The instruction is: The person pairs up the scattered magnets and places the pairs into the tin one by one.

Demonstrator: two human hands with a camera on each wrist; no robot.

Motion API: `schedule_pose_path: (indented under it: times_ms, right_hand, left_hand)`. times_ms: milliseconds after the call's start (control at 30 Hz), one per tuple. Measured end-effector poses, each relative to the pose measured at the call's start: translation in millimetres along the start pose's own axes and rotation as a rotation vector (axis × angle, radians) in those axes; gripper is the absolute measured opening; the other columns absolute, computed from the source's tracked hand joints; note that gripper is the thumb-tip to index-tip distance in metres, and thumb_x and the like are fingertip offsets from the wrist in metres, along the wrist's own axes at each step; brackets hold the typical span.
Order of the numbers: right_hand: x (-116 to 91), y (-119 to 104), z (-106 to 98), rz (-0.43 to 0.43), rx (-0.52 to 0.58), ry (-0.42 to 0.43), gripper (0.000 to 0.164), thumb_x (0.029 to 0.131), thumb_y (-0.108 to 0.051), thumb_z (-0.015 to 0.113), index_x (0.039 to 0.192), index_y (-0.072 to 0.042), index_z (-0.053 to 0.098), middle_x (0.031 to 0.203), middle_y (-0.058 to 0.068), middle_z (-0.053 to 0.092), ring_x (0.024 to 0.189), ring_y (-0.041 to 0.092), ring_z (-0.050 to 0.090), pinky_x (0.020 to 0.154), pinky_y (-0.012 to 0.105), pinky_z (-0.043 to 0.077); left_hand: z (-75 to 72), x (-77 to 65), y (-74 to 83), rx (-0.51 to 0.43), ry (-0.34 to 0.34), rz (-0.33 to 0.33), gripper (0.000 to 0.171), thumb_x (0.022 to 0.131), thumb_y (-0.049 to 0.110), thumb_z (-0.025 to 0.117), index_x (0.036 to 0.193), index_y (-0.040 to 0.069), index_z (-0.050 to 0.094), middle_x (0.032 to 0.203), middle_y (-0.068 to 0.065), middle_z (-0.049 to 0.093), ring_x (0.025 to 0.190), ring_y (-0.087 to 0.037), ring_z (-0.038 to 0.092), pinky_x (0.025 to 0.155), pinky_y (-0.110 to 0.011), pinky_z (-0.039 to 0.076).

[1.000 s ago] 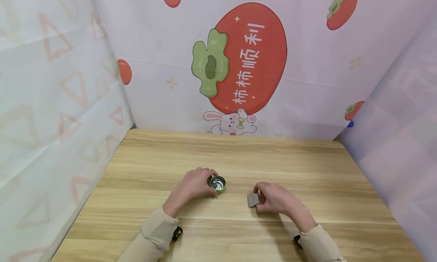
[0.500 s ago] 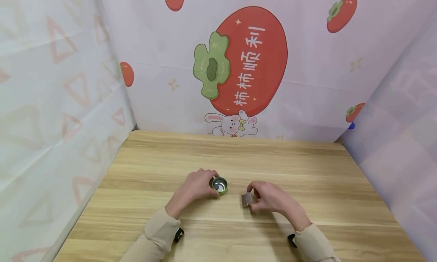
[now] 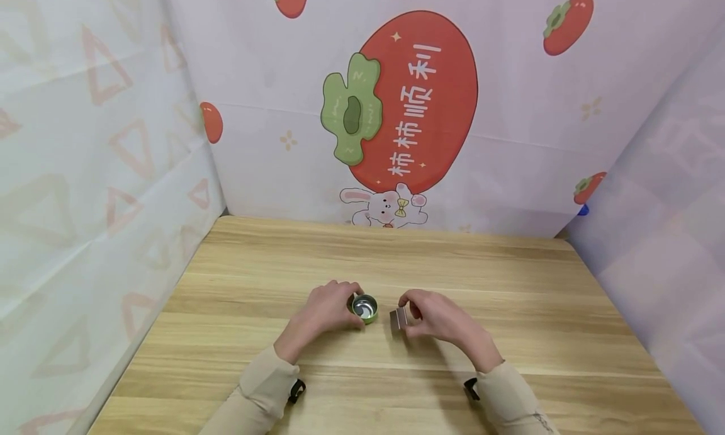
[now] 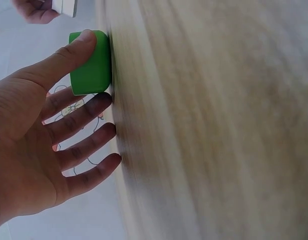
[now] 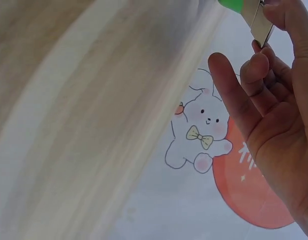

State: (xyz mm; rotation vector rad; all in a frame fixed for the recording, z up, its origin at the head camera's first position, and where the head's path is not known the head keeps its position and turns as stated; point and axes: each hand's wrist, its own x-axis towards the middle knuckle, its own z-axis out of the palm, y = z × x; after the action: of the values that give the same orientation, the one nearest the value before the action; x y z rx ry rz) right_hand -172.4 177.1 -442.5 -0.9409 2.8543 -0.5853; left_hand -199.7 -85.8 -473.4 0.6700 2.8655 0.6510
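A small round green cup (image 3: 365,308) with a shiny metal inside stands upright on the wooden table. My left hand (image 3: 328,306) grips its side with the thumb and a finger; in the left wrist view the other fingers reach toward the table beside the green wall (image 4: 91,67). Just right of the cup, my right hand (image 3: 438,315) pinches a small grey metallic block (image 3: 398,320) with a seam down its face. The right wrist view has that block (image 5: 259,22) at the top edge, between thumb and fingertips, the lower fingers partly extended.
The wooden table (image 3: 453,259) runs back to a white cloth wall (image 3: 255,170) printed with persimmons and a rabbit. Patterned cloth walls also stand at left (image 3: 113,170) and right (image 3: 668,233). A dark strap (image 3: 296,389) shows at the left wrist.
My right hand has carried the grey block leftward and slightly farther back, closer to the cup. The block has turned a little. My left hand keeps its hold on the cup.
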Motion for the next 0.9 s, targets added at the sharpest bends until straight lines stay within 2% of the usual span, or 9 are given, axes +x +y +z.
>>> schedule_pose_path:
  times_ms: [300,600,767,900]
  right_hand:
    - [19.1,-9.0,-2.4,-0.018,0.013,0.019,0.037,0.076,-0.023,0.078,0.109,-0.014,0.064,0.077,-0.005,0.056,0.069,0.003,0.047,0.062,0.020,0.043]
    - [36.7,-11.4,7.6,-0.024,0.030,0.037,0.036,0.077,-0.027,0.079,0.108,-0.015,0.066,0.076,-0.003,0.056,0.067,0.003,0.047,0.061,0.019,0.042]
    - [41.3,-12.2,7.3,0.006,0.046,0.025,0.033,0.077,-0.028,0.080,0.104,-0.013,0.067,0.075,0.002,0.059,0.066,0.005,0.048,0.060,0.021,0.041]
    - [45.5,-11.0,10.0,0.015,0.080,-0.005,0.032,0.078,-0.025,0.078,0.104,-0.011,0.067,0.075,-0.003,0.057,0.067,0.004,0.049,0.061,0.021,0.043]
  left_hand:
    - [-1.9,-0.6,-0.7,0.007,0.010,0.005,0.064,0.062,0.053,0.088,0.115,0.024,0.068,0.094,0.006,0.065,0.088,-0.016,0.055,0.071,-0.038,0.046]
    - [-3.9,-1.6,2.9,-0.016,0.011,0.010,0.060,0.062,0.051,0.089,0.112,0.024,0.069,0.090,0.006,0.065,0.084,-0.015,0.052,0.068,-0.036,0.043]
    - [-3.3,-1.9,2.3,-0.031,0.012,0.011,0.060,0.061,0.050,0.089,0.112,0.025,0.069,0.091,0.005,0.066,0.085,-0.015,0.053,0.069,-0.036,0.043]
    - [-2.5,-1.0,0.8,-0.022,0.019,0.011,0.061,0.062,0.050,0.089,0.113,0.025,0.069,0.092,0.005,0.065,0.085,-0.015,0.053,0.070,-0.037,0.043]
